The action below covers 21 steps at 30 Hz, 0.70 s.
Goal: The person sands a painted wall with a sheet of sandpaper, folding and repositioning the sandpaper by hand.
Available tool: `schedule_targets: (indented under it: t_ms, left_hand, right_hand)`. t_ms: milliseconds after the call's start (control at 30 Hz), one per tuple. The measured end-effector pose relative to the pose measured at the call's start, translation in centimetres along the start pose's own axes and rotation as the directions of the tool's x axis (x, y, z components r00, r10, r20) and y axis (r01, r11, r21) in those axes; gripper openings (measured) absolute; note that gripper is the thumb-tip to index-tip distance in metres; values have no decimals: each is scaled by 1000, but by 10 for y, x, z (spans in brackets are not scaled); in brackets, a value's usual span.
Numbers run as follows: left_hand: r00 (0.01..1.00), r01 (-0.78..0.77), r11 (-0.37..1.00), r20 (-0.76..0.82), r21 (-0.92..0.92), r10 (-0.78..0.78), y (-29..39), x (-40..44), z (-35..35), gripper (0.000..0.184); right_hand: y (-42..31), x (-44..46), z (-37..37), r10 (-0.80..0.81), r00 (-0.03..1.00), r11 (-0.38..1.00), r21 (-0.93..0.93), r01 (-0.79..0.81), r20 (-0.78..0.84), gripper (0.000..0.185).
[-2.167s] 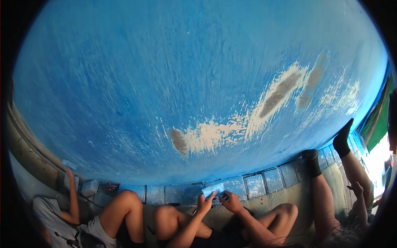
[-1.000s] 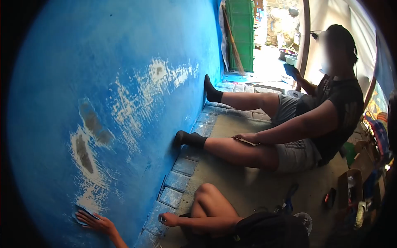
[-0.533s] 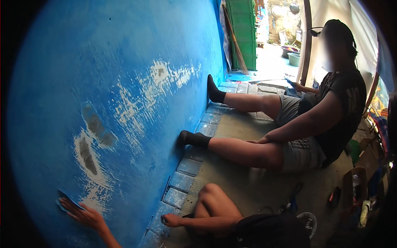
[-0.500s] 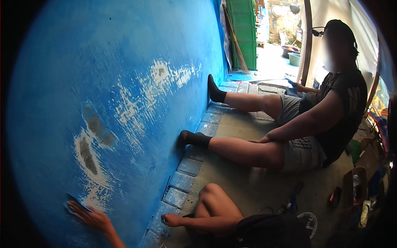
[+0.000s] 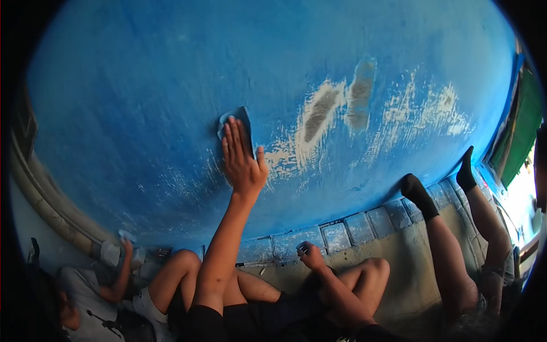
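Note:
My left hand (image 5: 242,165) lies flat against the blue wall (image 5: 154,74), holding a blue-grey sheet (image 5: 245,122) under its stretched fingers. This sheet touches the wall left of the white and grey worn patches (image 5: 322,114). Lower down, my right hand (image 5: 310,256) is closed near my raised knee, in front of the paving blocks at the wall's foot. Something small and dark shows at its fingers, too small to make out.
At the lower left a seated co-worker (image 5: 85,302) holds a pale pad (image 5: 126,235) at the wall. Another person's legs (image 5: 447,251), in dark socks, reach the wall at the right. Paving blocks (image 5: 296,242) line its base. A green panel (image 5: 515,134) stands far right.
The view has swung from the right side back to face the wall. My left hand and its sheet have moved over the wall to a spot left of the worn patches. My right hand stays closed.

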State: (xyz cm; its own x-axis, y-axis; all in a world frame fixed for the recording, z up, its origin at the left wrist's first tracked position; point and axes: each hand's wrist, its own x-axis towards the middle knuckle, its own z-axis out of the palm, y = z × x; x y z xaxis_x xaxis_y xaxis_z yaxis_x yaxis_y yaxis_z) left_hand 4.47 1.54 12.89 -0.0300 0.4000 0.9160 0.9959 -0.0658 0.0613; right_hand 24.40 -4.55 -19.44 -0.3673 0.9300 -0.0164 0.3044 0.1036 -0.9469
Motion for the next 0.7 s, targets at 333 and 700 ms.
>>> schedule_targets:
  t_ms: [333, 700]
  left_hand:
    - [925, 11, 994, 376, 111, -53, 0, -145, 40, 62]
    - [989, 43, 999, 141, 31, -47, 17, -42, 23, 66]
  right_hand:
    - [4, 2, 1, -8, 1000, 998, -58, 8, -9, 16]
    - [6, 9, 2, -59, 998, 996, -71, 59, 3, 15]
